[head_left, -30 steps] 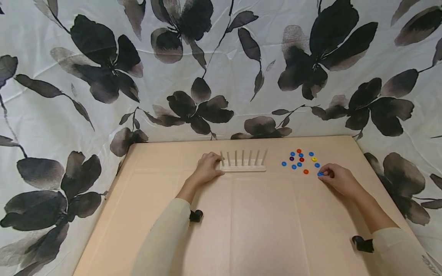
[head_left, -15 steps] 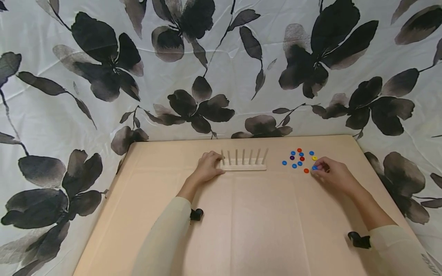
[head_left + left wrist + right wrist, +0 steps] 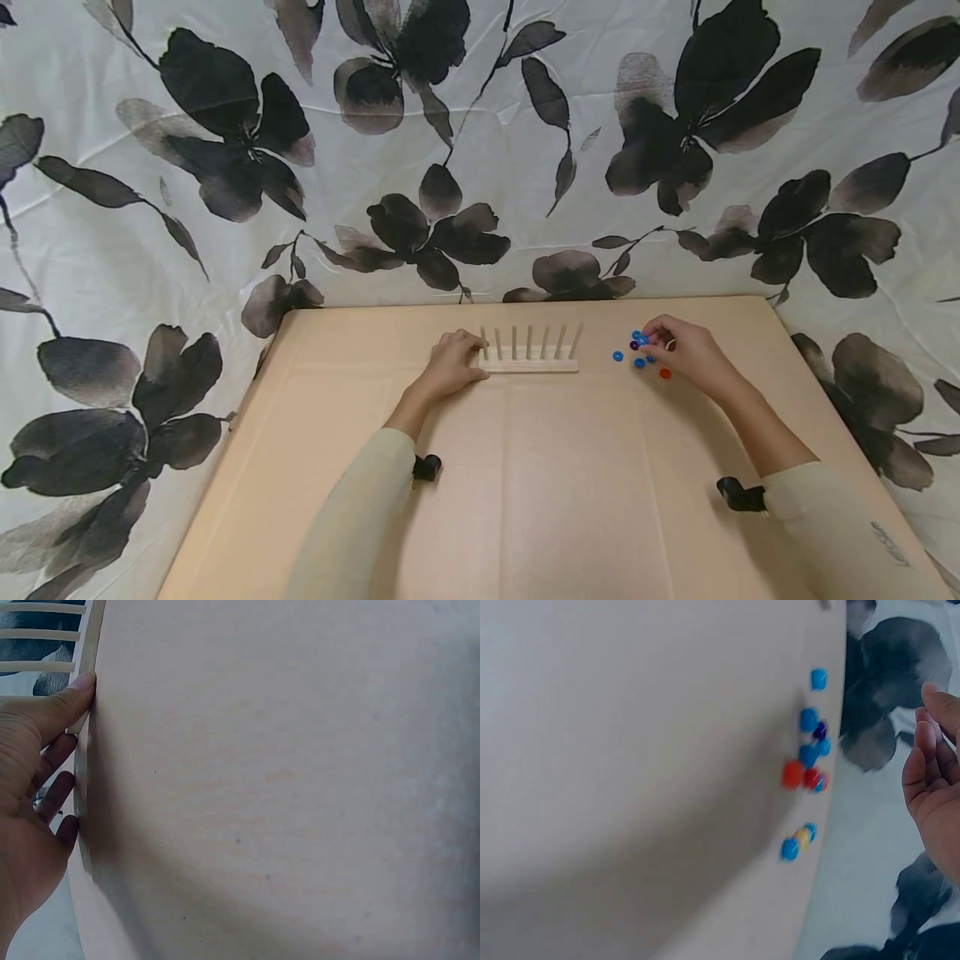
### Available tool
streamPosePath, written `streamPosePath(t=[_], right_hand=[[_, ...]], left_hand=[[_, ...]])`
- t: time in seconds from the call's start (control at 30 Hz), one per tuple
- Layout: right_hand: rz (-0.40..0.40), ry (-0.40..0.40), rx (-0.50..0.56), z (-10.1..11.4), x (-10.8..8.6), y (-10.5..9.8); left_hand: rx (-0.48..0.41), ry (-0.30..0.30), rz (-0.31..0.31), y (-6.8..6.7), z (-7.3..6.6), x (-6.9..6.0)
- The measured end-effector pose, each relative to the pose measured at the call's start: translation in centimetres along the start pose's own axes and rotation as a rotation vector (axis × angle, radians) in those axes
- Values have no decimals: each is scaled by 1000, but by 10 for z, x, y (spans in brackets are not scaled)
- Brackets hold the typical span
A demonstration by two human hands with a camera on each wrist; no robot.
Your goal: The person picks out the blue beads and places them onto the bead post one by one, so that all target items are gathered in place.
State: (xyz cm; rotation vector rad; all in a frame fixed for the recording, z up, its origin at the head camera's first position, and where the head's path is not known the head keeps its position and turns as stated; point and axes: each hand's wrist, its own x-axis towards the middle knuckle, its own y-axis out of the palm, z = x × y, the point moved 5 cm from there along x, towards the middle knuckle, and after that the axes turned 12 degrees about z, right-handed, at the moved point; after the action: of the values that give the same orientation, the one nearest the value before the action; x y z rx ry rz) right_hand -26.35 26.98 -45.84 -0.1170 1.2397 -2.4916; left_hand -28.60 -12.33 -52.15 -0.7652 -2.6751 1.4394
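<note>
Right grip (image 3: 684, 346) raised over the loose beads, thumb and fingertip pinching one blue bead (image 3: 643, 340); left grip (image 3: 447, 365) holding the left end of the wooden peg rack (image 3: 528, 365), thumb on its near face. Rack sits pegs-up near the worktop's (image 3: 570, 483) far edge — loose beads just right of it, incl. an orange one (image 3: 665, 373) nearest the person. Floral cloth (image 3: 555, 233) hangs behind.
</note>
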Motion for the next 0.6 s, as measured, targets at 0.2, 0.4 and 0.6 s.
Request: streamPosePath(t=[0.2,0.4,0.6], right_hand=[[-16,-53,24,32,18,-1],[-47,-124,57,58,34,6],[-31,-160,61,84,47,14]], left_hand=[[8,2,-9,1,0,1],[9,7,-14,0,-1,0],[20,5,-9,1,-1,1]])
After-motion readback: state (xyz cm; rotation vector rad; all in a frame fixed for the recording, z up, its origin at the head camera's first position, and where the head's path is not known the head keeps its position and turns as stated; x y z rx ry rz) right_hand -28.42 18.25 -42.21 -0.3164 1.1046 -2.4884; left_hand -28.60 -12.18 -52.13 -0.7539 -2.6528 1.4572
